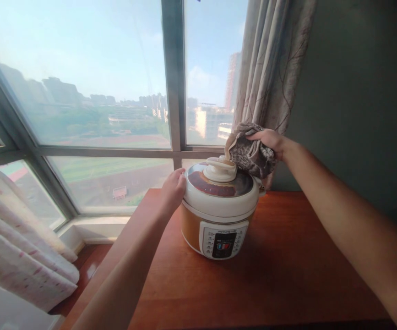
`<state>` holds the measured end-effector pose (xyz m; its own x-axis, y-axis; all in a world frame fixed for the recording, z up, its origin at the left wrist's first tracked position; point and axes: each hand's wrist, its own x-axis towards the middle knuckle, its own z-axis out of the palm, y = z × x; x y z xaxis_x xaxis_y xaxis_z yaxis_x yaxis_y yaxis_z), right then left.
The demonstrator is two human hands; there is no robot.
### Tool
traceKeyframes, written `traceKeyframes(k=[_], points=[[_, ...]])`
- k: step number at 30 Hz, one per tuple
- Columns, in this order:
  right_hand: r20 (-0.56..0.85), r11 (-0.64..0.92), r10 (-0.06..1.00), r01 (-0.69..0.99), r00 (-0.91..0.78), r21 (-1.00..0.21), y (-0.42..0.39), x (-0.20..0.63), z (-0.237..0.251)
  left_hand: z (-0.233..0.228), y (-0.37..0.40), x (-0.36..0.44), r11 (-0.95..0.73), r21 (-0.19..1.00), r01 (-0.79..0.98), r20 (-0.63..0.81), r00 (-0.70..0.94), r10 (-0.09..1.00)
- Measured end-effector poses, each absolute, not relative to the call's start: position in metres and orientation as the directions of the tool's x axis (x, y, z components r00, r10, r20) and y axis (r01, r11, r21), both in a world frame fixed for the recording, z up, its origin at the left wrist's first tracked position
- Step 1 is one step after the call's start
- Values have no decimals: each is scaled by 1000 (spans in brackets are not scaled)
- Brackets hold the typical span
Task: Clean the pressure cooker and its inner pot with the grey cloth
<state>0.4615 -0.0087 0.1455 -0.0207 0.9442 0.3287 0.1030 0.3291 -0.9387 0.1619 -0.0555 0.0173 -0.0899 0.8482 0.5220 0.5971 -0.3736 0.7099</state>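
An electric pressure cooker (pixel 191 224) with a white rim, an orange-brown body and a front button panel stands upright on the wooden table (pixel 287 275). Its lid (pixel 215 190) is on, topped by a cream knob handle (pixel 219 169). My left hand (pixel 175 187) is closed around the left edge of the cooker near the lid; its fingertips are partly hidden. A bunched grey-brown patterned cloth (pixel 249 153) is gripped in my right hand (pixel 272 141). The cloth is at the back right of the lid, beside the knob handle.
Large windows (pixel 102 123) with a grey frame (pixel 173 82) rise behind the table. One curtain (pixel 267 59) hangs behind the cloth, another curtain (pixel 16 247) at the left. A dark wall (pixel 356 101) lies to the right. The table's left edge drops toward the floor.
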Motion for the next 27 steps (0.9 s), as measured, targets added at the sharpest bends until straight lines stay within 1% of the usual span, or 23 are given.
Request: traceKeyframes(k=[2,3,4,5,6,8,9,11,13,14,15,16,18,20,22,24,26,27], points=[[241,241,970,1,4,-970,-6,460,152,24,-56,164,-432,663,611,617,-121,777],[233,234,972,-38,16,-972,-5,455,155,29,-57,167,-477,661,579,650,-125,750],[276,277,961,-61,24,-959,-4,448,158,35,-58,172,-531,685,499,659,-112,744],[336,336,942,-69,14,-939,-4,439,160,44,-59,178,-578,730,366,644,-85,760],[395,393,919,-72,-9,-917,-5,427,161,53,-60,186,-592,782,194,610,-41,791],[525,523,848,-44,-67,-851,-8,400,162,73,-62,203,-507,844,-176,523,53,851],[565,566,820,-12,-92,-824,-12,385,162,83,-62,211,-437,848,-298,482,92,872],[643,684,729,200,-234,-702,-21,359,162,100,-61,224,-329,823,-464,438,150,886],[616,754,657,382,-435,-535,-30,341,163,109,-58,229,-257,776,-576,428,181,886],[571,772,636,426,-519,-473,-34,336,163,111,-55,229,-231,750,-619,425,183,887],[524,784,620,439,-584,-438,-37,334,163,110,-51,228,-211,729,-651,416,176,892],[483,793,606,431,-631,-431,-39,335,163,108,-46,224,-197,714,-671,402,163,901],[442,791,597,401,-669,-461,-39,342,161,102,-33,214,-203,686,-698,370,95,924],[460,765,638,437,-618,-473,-35,355,155,97,-18,200,-241,662,-710,322,-22,947],[502,700,712,555,-491,-449,-31,369,145,95,-2,182,-292,673,-680,270,-142,952],[521,606,771,673,-365,-425,-28,380,133,96,12,165,-366,729,-578,282,-234,930],[511,539,804,738,-306,-406,-28,385,121,98,23,151,-449,793,-412,353,-289,890],[507,522,810,756,-294,-396,-29,386,115,98,27,146,-476,822,-312,396,-289,872]])
